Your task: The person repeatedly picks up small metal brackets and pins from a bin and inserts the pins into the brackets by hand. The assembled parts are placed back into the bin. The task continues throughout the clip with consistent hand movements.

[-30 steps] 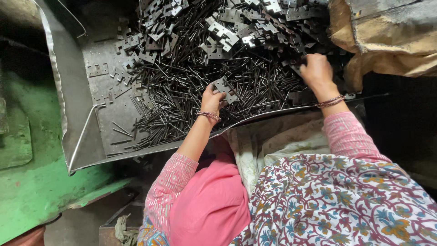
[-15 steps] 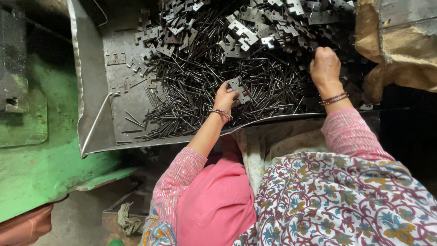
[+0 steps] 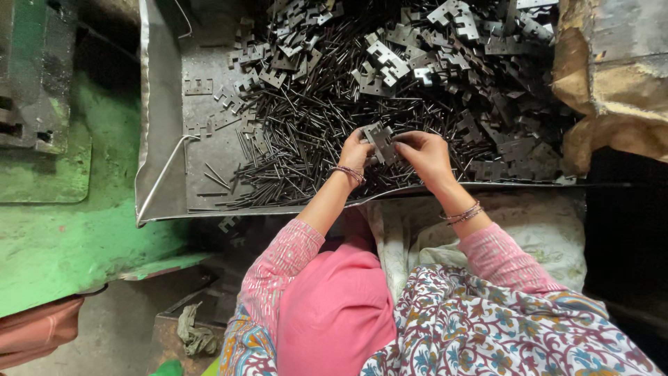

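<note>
Green machine body [image 3: 62, 230] at far left. Metal tray [image 3: 163, 167] holds black pins [image 3: 292, 150] heaped mid-tray, hinge plates [image 3: 390, 59] toward far edge. Left hand [image 3: 355, 153] and right hand [image 3: 426, 154] meet near tray's near edge, fingers pinching one hinge leaf [image 3: 380, 139] between them. Sack [image 3: 612, 83] at right.

The person is wearing a pink top with short sleeves [image 3: 292, 261] that are carrying a fine pattern of small light dots. The left hand [image 3: 356, 152] is wearing a thin beaded bracelet [image 3: 348, 172] at the wrist, and the right hand [image 3: 426, 154] is wearing thin bangles [image 3: 463, 214]. A plain pink cloth [image 3: 337, 313] is lying over the lap, and beside it a white cloth [image 3: 487, 327] with dark red, blue and orange flower patterns is covering the body.
</note>
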